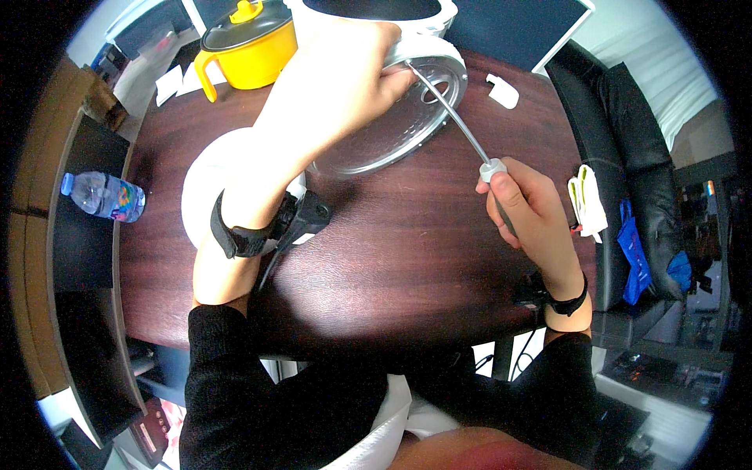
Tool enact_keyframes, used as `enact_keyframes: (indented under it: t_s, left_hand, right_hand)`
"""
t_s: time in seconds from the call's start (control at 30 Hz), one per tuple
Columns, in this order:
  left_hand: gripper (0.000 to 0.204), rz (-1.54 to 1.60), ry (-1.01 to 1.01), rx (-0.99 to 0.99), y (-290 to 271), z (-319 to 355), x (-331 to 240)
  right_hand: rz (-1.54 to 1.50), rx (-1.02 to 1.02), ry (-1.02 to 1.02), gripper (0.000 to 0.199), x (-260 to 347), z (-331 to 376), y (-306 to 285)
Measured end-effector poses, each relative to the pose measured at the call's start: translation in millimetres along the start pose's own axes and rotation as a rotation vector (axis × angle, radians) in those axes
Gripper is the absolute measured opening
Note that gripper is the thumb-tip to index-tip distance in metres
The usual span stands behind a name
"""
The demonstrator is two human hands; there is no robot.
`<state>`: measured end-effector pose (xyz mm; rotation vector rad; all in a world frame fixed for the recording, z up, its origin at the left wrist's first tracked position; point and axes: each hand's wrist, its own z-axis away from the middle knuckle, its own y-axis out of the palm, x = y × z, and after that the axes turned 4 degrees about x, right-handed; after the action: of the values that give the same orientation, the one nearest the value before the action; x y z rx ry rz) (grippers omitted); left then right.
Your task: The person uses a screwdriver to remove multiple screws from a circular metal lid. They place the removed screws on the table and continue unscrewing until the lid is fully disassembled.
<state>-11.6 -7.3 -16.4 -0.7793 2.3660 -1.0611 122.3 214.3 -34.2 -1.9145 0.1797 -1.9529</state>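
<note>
My right hand (pixel 529 207) is wrapped round the handle of a screwdriver (pixel 458 117), its metal shaft slanting up and to the left. The shaft's tip meets the white hinge part (pixel 427 48) between a white round appliance (pixel 376 9) and its tilted clear lid (pixel 368 149). My left hand (pixel 352 66) is closed at that same white part, thumb and fingers close to the screwdriver tip. A white rounded object (pixel 205 184) sits on the table, partly hidden under my left forearm.
The dark wooden table (pixel 376 266) carries a yellow pot (pixel 254 59) with a dark lid at the far left and a small white plastic piece (pixel 503 92) at the far right. White cloth (pixel 586 202) lies by the right edge. A water bottle (pixel 106 196) is beyond the left edge.
</note>
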Motion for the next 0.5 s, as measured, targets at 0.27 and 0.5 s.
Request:
enact_keyframes:
  t_s: [0.27, 0.5]
  left_hand:
    - [0.033, -0.013, 0.021, 0.066, -4.1, -0.5, -2.3]
    - [0.039, 0.027, 0.026, 0.018, -1.3, 0.7, -0.2]
  right_hand:
    - [0.393, -0.134, -0.15, 0.032, 5.7, 4.5, -0.6]
    - [-0.418, 0.23, 0.174, 0.042, 4.3, 6.1, -8.1]
